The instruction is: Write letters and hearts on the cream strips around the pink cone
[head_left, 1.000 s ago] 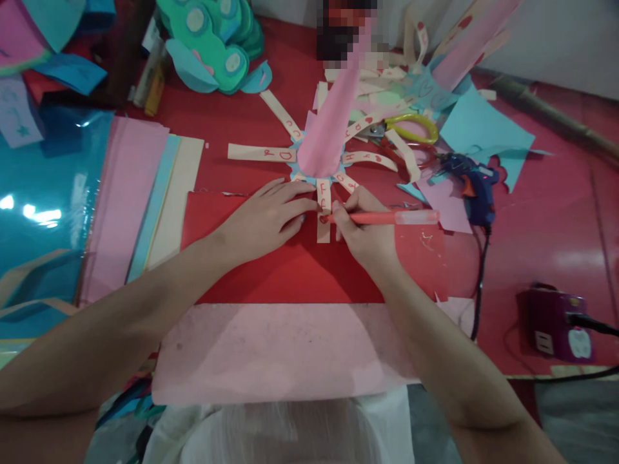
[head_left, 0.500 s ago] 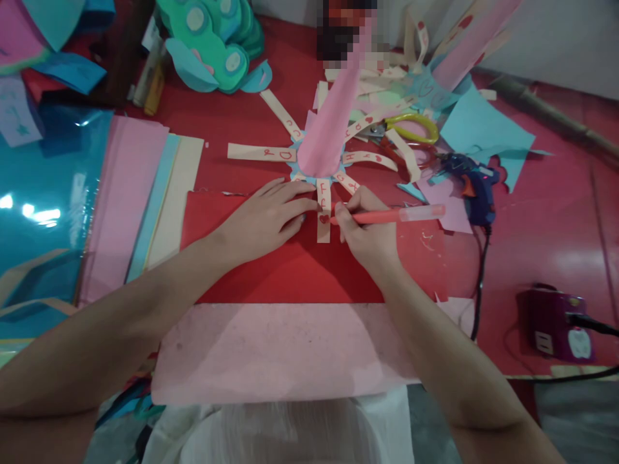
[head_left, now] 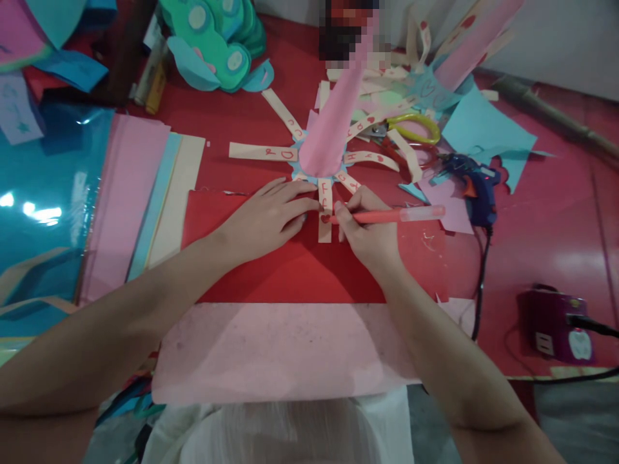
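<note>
My right hand pinches a red marker, its tip on a red heart drawn on a cream paper strip. My left hand lies flat with fingers stretched out, fingertips at the left edge of that strip. The strip is one of several lettered ones spreading from a scalloped blue paper base. On this base a tall pink paper cone stands, leaning right. A red sheet lies under my hands, with a pale pink sheet nearer to me.
To the right are yellow-handled scissors, a blue glue gun with a cord, and a purple power box. Stacked coloured papers lie at left. Green foam cutouts and a second pink cone stand at the back.
The whole view has shifted very slightly. Both hands, the marker and the paper strip keep nearly the same places relative to each other.
</note>
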`<state>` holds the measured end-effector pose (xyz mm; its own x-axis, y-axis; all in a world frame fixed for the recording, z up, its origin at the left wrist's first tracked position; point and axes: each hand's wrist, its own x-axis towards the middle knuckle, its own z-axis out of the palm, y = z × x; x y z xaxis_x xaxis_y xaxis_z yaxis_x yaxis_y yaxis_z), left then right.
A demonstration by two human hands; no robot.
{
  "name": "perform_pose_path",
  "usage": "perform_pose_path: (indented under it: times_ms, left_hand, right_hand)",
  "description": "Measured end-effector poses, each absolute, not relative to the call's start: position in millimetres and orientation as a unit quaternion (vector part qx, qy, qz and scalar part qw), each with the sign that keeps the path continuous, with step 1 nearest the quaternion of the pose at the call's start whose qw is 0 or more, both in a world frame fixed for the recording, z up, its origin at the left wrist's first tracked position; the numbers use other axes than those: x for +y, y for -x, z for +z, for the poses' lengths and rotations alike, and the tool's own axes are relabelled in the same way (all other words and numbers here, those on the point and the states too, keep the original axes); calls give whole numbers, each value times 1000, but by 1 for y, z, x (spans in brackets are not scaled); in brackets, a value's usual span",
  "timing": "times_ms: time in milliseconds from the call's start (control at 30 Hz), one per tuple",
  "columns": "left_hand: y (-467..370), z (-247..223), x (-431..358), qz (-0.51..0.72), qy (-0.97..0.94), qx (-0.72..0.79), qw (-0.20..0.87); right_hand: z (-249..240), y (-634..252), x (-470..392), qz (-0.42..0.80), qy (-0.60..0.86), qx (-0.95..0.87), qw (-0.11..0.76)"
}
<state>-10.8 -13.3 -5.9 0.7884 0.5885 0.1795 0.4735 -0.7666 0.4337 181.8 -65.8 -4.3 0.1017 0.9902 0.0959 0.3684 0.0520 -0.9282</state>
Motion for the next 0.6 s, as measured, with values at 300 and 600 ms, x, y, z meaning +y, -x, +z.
perform_pose_path:
  times_ms: [300,600]
  left_hand:
    - [12,-7,-13,152,-928,287,185]
    - [12,-7,-12,158,-931,276,178]
  right_hand:
    - [-4,-182,-66,336,602,-577,438]
    - [-2,-181,-67,325,597,-574,456]
